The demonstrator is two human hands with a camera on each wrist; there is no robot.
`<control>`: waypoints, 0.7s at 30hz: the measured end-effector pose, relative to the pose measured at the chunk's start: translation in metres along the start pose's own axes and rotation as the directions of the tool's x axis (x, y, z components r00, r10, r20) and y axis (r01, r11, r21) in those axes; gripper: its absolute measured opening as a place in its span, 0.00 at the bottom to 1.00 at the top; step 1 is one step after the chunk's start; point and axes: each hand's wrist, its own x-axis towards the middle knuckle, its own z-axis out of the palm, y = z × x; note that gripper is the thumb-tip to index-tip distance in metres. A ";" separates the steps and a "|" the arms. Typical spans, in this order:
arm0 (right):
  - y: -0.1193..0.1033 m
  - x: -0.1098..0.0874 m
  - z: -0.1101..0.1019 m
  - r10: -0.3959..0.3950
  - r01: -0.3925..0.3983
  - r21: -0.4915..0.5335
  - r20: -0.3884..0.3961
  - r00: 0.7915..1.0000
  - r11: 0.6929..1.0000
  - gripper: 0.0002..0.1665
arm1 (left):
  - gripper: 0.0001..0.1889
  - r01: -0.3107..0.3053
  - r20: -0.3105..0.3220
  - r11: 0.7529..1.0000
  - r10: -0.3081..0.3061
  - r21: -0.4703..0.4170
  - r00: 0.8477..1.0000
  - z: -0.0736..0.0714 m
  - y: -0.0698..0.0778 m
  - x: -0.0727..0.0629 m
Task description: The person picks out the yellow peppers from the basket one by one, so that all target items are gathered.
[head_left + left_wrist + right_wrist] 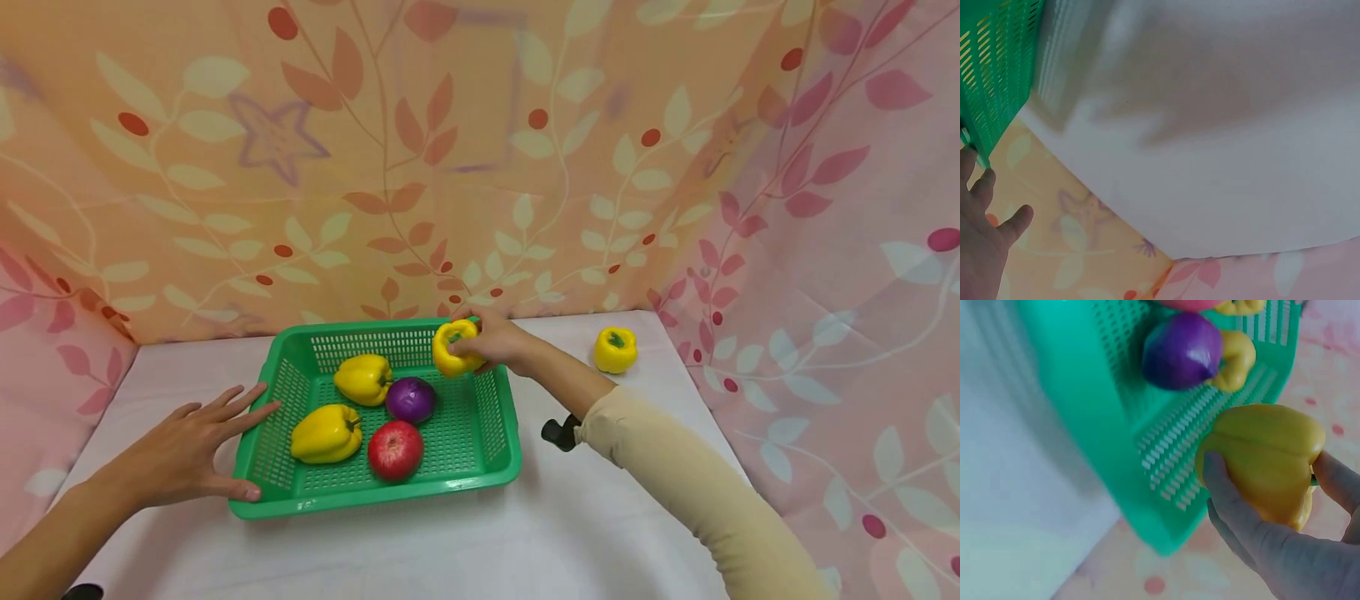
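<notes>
My right hand (498, 340) grips a yellow bell pepper (452, 350) over the far right corner of the green plastic basket (375, 498). In the right wrist view the fingers and thumb clasp this pepper (1260, 456) from both sides. My left hand (191, 450) rests its spread fingers and thumb on the basket's left rim. Inside the basket lie a yellow bell pepper (363, 379) at the back, another yellow bell pepper (326, 434) nearer me, a purple onion-like ball (411, 400) and a red pomegranate-like fruit (395, 451).
One more yellow bell pepper (615, 350) stands on the white table (585, 517), right of the basket. A small black object (558, 434) shows beside the right sleeve. Patterned cloth (450, 167) hangs behind the table and along both sides.
</notes>
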 end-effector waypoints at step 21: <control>0.044 -0.025 -0.104 0.169 -0.153 0.093 -0.195 0.966 0.984 0.32 | 0.56 0.020 0.028 1.000 -0.019 -0.012 0.999 -0.002 0.002 0.001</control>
